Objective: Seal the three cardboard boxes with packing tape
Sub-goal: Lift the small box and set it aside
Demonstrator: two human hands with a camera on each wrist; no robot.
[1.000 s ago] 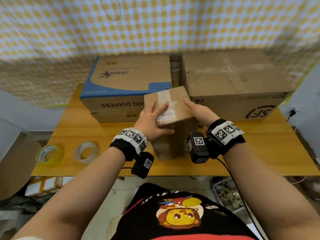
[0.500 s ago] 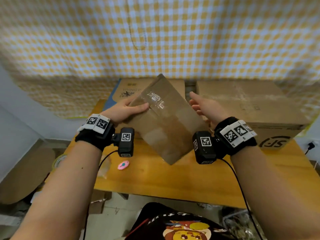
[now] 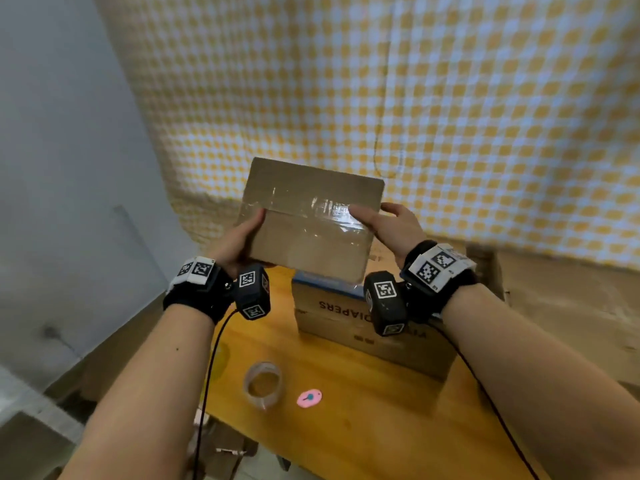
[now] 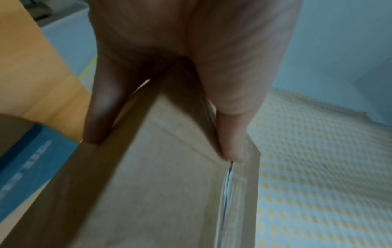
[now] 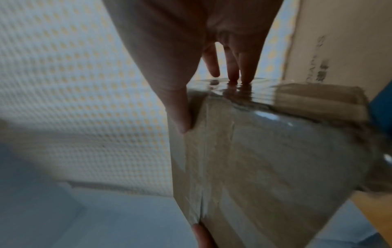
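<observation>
I hold a small brown cardboard box [image 3: 308, 220] up in the air with both hands, above the table. Clear tape runs along the seam on the face turned toward me. My left hand [image 3: 242, 237] grips its left end, thumb on the front and fingers behind. My right hand [image 3: 381, 223] grips the right end the same way. The wrist views show this box [image 4: 159, 193] [image 5: 275, 159] pinched between thumb and fingers. Below it stands a blue-topped diaper box [image 3: 346, 313], and a large plain box [image 3: 554, 289] is at the right. A clear tape roll [image 3: 264, 384] lies on the table.
A small pink cutter [image 3: 309, 397] lies beside the tape roll on the wooden table [image 3: 381, 427]. A yellow checked cloth [image 3: 450, 98] hangs behind the boxes. A grey wall [image 3: 52, 168] is at the left. Wrist camera cables hang under both arms.
Both hands lifted the small box off the table and turned it, so a taped face now points at me. The view has swung up and left.
</observation>
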